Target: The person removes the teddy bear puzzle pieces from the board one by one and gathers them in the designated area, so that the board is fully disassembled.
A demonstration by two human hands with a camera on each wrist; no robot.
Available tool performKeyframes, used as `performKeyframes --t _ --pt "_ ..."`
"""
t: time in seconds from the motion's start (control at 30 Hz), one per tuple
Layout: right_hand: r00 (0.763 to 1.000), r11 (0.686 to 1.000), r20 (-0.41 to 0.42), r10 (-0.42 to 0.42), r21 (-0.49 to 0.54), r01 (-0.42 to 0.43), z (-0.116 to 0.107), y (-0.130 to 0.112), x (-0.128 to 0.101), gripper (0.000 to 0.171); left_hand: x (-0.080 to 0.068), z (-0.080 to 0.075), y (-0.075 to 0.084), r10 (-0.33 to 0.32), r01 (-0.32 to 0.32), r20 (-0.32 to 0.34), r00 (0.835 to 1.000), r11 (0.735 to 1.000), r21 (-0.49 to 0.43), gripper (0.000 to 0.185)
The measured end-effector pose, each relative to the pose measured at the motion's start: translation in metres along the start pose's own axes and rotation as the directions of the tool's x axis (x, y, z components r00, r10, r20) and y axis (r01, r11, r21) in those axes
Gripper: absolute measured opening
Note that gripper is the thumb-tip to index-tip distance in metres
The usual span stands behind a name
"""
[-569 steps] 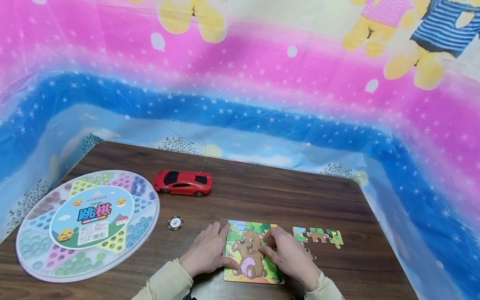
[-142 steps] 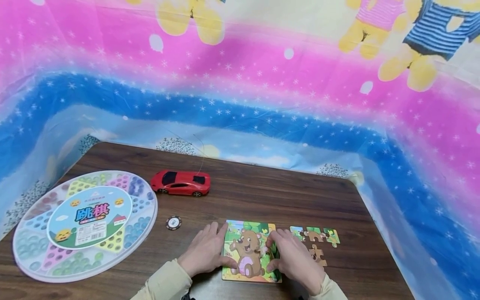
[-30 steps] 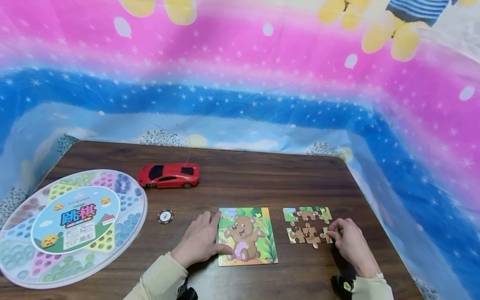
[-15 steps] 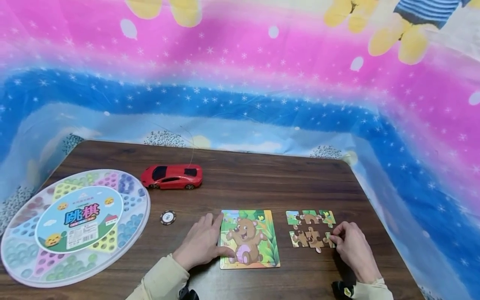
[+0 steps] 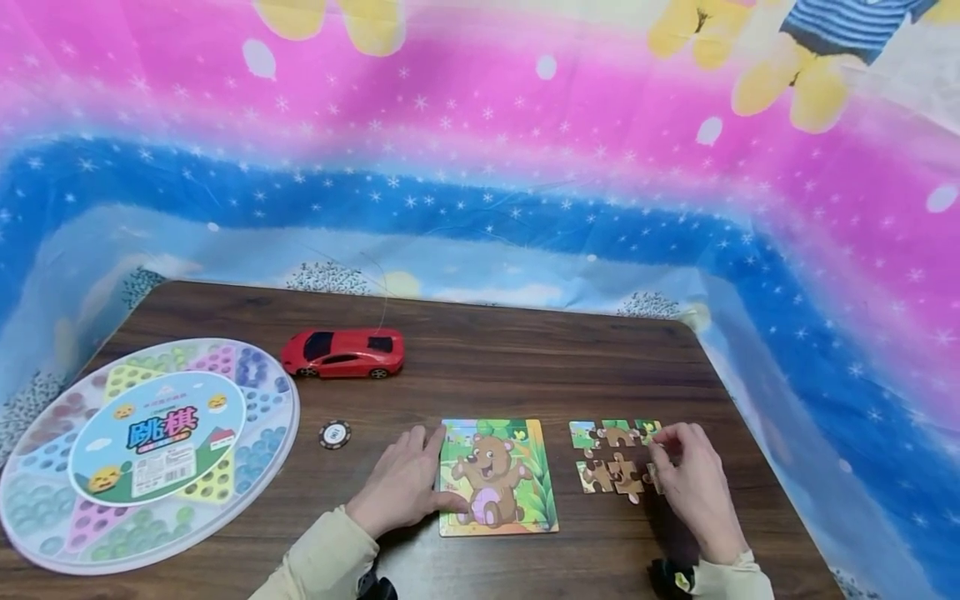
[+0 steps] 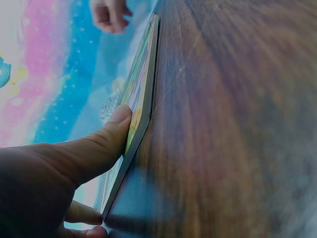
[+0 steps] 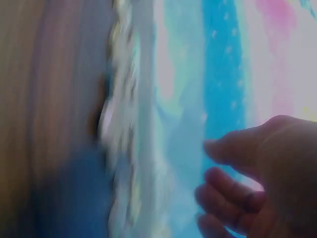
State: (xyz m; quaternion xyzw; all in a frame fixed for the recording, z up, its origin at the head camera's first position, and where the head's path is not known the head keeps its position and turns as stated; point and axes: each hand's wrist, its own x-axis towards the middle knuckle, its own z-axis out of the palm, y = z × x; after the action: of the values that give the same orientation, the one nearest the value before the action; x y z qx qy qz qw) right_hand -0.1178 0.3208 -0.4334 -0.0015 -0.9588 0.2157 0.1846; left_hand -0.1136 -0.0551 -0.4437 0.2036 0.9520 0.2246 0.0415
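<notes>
A square puzzle board [image 5: 497, 475] with a bear picture lies flat near the front of the table. My left hand [image 5: 405, 485] rests at its left side, fingers along the edge and thumb [image 6: 111, 131] pressing on the face. Right of the board, several loose jigsaw pieces [image 5: 613, 472] lie in two rows. My right hand [image 5: 693, 487] hovers at their right end, partly covering the rightmost pieces. In the right wrist view, a gap shows between the right thumb [image 7: 233, 146] and fingers, with nothing held. The pieces [image 7: 119, 124] are blurred there.
A round marble board game [image 5: 272, 467] lies on the left of the table. Behind it stands a red toy car [image 5: 345, 353] with a thin antenna. A poker chip [image 5: 334, 434] lies left of my left hand. A printed cloth [image 5: 480, 200] surrounds the table [image 5: 525, 358].
My right hand left the board between 4.7 and 1 second ago and went to the loose pieces. It has since released the lower right piece and shifted slightly farther back. My left hand stays put.
</notes>
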Motion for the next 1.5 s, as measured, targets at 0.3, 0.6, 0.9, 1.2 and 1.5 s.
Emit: performKeyframes --t 0.3,0.6,0.9,1.2,1.5 --pt "0.958 0.937 0.069 -0.279 0.238 0.255 0.026 -0.069 -0.008 0.018 0.002 -0.002 0.001 -0.008 0.008 0.006 1.000 1.000 -0.005 0.109" --pt "0.844 0.855 0.295 -0.447 0.418 0.307 0.057 -0.132 -0.025 0.025 0.002 -0.003 -0.002 -0.018 0.018 -0.017 1.000 1.000 0.012 0.110" --pt "0.757 0.834 0.427 -0.494 0.479 0.274 0.074 -0.150 -0.044 0.039 0.000 0.001 -0.003 0.014 -0.012 -0.045 0.999 1.000 0.026 0.104" --pt "0.750 0.846 0.457 -0.478 0.470 0.253 0.082 -0.148 -0.050 0.031 0.000 0.000 -0.008 0.052 -0.052 -0.001 0.999 0.999 -0.001 0.110" --pt "0.748 0.844 0.449 -0.488 0.459 0.276 0.083 -0.149 -0.053 0.044 0.000 -0.005 -0.014 0.072 -0.067 0.100 0.992 0.996 -0.051 0.122"
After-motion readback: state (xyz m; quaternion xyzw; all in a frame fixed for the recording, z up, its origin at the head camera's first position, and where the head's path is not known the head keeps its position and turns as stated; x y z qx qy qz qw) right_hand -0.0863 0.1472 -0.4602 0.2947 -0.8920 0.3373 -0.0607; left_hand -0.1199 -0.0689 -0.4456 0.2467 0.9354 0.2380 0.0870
